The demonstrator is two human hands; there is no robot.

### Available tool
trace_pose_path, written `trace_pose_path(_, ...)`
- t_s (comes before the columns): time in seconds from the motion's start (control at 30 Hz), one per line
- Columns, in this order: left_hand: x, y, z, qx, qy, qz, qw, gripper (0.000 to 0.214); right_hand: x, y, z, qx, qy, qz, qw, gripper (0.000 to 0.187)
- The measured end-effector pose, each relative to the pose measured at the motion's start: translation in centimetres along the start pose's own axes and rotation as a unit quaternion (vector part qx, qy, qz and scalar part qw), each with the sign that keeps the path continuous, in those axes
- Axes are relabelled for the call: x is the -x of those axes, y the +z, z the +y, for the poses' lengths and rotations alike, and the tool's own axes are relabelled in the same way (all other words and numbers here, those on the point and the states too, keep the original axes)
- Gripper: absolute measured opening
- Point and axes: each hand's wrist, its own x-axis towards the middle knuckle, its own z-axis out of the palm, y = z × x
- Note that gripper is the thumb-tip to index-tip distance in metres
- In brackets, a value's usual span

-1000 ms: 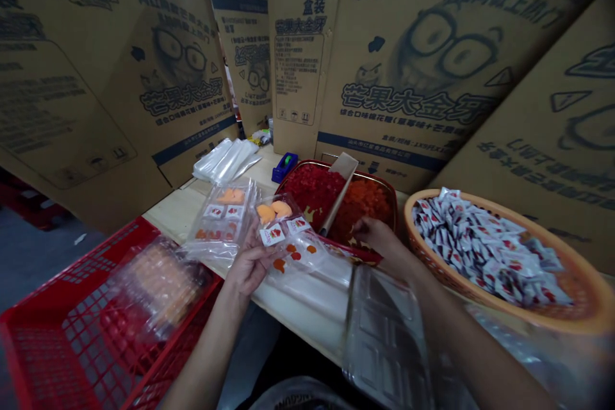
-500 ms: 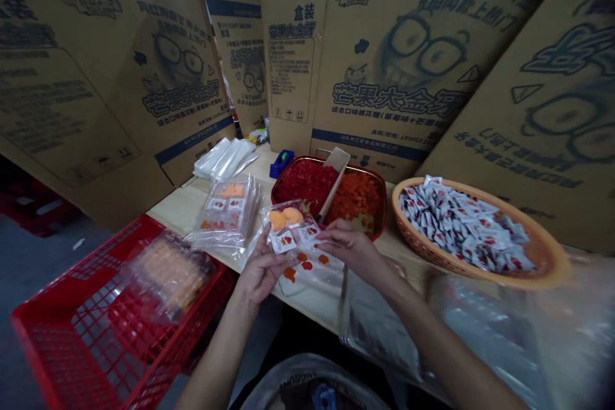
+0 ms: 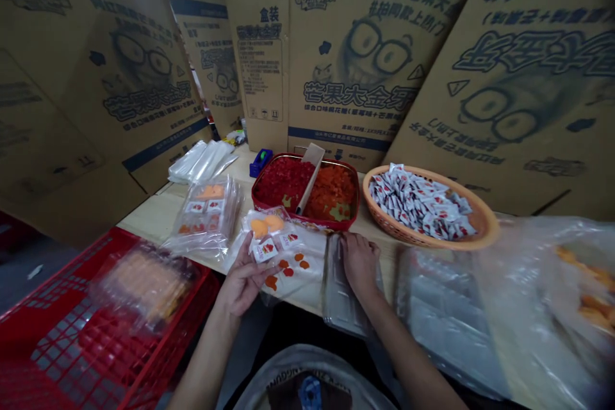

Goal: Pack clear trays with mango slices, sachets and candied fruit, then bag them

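My left hand (image 3: pixel 243 282) pinches the near left side of a filled clear plastic tray (image 3: pixel 289 227), which holds two orange puffs (image 3: pixel 267 225) and two white sachets (image 3: pixel 265 250). Several small orange and red gummy pieces (image 3: pixel 287 271) show by my left fingertips; whether they lie in the tray or on the film below it I cannot tell. My right hand (image 3: pixel 360 261) is closed over the far edge of a stack of empty clear plastic trays (image 3: pixel 340 298) at the table's front edge. Its fingertips are partly hidden.
A red two-part box (image 3: pixel 353 221) of red and orange pieces stands behind, a divider across it. An orange basket (image 3: pixel 487 227) of sachets is to its right. Packed trays (image 3: pixel 204 214), a tape dispenser (image 3: pixel 261 163) and a red crate (image 3: pixel 110 240) are left. Cardboard boxes (image 3: pixel 269 77) wall the back.
My right hand has left the filled tray and moved right onto the stacked empty trays. My left hand still holds the filled tray, now a little lower. The view has turned right.
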Motion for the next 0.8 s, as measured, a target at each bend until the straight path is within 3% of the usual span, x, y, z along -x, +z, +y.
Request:
trace_pose_path(0.27,0.3,-0.4,-0.6,0.011,-0.007,-0.009,1.0,0.079,-0.4,0.5,0.2,0.03,0.003,0.008,1.0,0.03)
trace_pose_path(0.5,0.5,-0.2,-0.8,0.004,-0.01,-0.005,1.0,0.081,-0.5,0.8,0.5,-0.006,-0.044,0.0,0.999,0.033)
trace_pose_path(0.8,0.7,-0.5,-0.9,0.009,-0.018,-0.007,1.0,0.084,-0.4,0.7,1.0,-0.058,-0.006,0.066,0.996,0.038)
